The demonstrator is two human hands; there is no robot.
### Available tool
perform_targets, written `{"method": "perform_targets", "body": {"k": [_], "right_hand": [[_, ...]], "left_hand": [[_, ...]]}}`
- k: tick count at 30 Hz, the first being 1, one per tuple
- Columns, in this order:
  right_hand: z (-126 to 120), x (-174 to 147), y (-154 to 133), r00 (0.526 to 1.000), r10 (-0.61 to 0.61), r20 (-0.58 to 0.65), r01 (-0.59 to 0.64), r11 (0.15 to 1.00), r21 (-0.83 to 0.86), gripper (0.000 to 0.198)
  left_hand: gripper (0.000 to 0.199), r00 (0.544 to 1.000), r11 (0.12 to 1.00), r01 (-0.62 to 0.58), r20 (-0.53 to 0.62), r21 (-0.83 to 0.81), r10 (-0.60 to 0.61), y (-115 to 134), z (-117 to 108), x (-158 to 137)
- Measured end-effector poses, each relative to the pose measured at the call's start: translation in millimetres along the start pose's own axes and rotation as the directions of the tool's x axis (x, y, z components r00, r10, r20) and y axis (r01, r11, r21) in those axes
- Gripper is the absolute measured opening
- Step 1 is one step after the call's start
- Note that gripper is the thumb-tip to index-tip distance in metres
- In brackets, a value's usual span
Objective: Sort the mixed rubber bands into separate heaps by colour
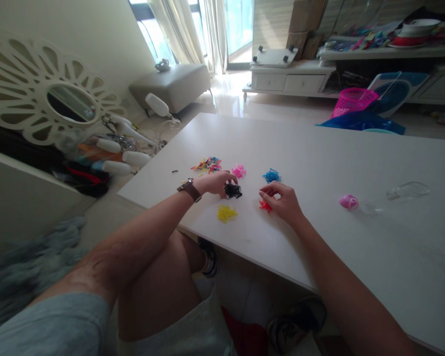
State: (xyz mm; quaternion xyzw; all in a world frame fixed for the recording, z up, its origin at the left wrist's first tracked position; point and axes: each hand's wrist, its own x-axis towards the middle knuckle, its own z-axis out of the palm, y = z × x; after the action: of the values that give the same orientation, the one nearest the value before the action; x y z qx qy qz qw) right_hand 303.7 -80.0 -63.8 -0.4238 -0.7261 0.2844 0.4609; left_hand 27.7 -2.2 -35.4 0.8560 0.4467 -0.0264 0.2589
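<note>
My left hand (219, 183) reaches in beside a pile of black rubber bands (233, 191), its fingers bent and apart at the pile's left edge. The black bands partly cover its fingertips. Over a pile of red rubber bands (266, 206) is my right hand (283, 199), thumb and forefinger brought close together. Whatever is between them is too small to make out. Separate piles of yellow bands (227, 213), pink bands (239, 171) and blue bands (272, 175) lie around. A mixed-colour pile (208, 164) sits behind my left wrist.
The piles rest on a white table (300, 148). To the right lie a clear bottle-like object (408, 190) and a pink rounded piece (348, 201). One dark bit (175, 171) is near the left edge. Beyond the table stands a pink basket (355, 100).
</note>
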Motion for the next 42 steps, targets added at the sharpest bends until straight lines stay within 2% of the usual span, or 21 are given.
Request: {"method": "perform_targets", "body": {"k": [3,6,13,17,23,27,30,34,37,42], "right_hand": [[-0.6,0.0,-0.9,1.000,0.002,-0.001,-0.002,1.000,0.000,0.009],[-1.2,0.3,-1.7,1.000,0.002,0.006,-0.002,1.000,-0.001,0.009],[-1.2,0.4,-1.0,1.000,-0.007,0.008,0.007,1.000,0.002,0.009],[-1.2,0.1,-0.9,1.000,-0.004,0.013,0.004,1.000,-0.001,0.009],[-1.1,0.1,-2.0,1.000,0.001,0.016,-0.001,1.000,-0.007,0.010],[-1.3,0.0,-1.4,1.000,-0.001,0.015,0.001,1.000,-0.007,0.011],[-1.4,-0.1,-0.3,1.000,0.001,0.019,-0.001,1.000,-0.010,0.011],[-1.5,0.1,-0.2,1.000,0.004,0.018,-0.004,1.000,-0.022,0.011],[-1.3,0.4,-0.5,1.000,-0.001,0.016,0.002,1.000,-0.022,0.011],[-0.7,0.4,0.8,1.000,-0.003,0.015,0.004,1.000,-0.029,0.011]], "left_hand": [[0.053,1.000,1.000,-0.016,-0.013,-0.005,0.016,0.0,3.0,4.1],[0.050,1.000,0.999,-0.021,-0.022,-0.030,0.020,0.2,1.5,5.3],[0.072,0.999,0.988,0.051,0.015,-0.146,-0.049,-22.4,-12.3,-3.7],[0.077,0.995,0.986,0.083,0.061,-0.147,-0.074,-29.4,-7.7,-5.8],[0.064,0.995,0.989,0.099,0.021,-0.108,-0.098,-13.5,-4.5,-3.1],[0.046,0.991,0.987,0.122,-0.042,-0.106,-0.127,-17.2,-23.2,-10.0],[0.036,0.964,0.967,0.240,-0.094,-0.088,-0.247,-30.4,-39.5,-20.9],[0.033,0.891,0.891,0.452,0.050,-0.028,-0.451,-46.9,-48.3,-35.2],[0.032,0.836,0.844,0.537,0.123,0.017,-0.534,-53.9,-45.0,-39.1],[0.023,0.837,0.854,0.520,0.207,-0.013,-0.506,-59.1,-37.9,-36.4]]}}
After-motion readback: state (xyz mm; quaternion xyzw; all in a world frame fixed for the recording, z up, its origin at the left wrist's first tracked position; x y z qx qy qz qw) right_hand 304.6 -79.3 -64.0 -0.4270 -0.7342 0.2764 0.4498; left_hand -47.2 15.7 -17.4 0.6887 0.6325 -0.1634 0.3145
